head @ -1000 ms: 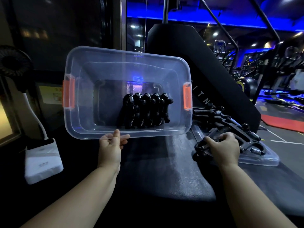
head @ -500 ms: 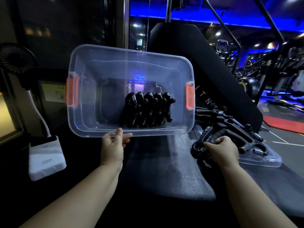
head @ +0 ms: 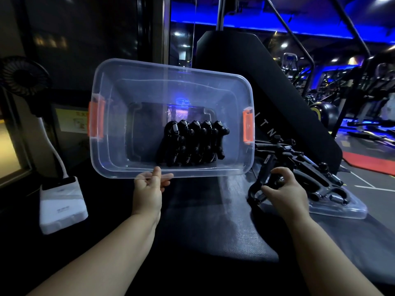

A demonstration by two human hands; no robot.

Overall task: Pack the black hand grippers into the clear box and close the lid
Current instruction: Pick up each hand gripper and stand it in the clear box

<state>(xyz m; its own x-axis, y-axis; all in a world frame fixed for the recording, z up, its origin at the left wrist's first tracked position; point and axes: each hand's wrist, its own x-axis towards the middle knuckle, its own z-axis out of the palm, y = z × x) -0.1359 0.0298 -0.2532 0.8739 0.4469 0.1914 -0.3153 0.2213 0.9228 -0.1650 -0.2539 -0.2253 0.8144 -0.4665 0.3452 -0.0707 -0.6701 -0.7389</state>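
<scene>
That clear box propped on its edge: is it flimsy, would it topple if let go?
Probably light and slightly flexible: the clear box has thin see-through walls, and the left hand pinches only its rim. It would likely drop flat if released, since it stands tilted. The hand grippers inside might slide.

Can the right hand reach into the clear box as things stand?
Probably yes: the left hand holds the clear box tilted, open mouth toward the person, lid off to the right; nothing stands between the opening and the right hand, which grips a hand gripper.
</scene>
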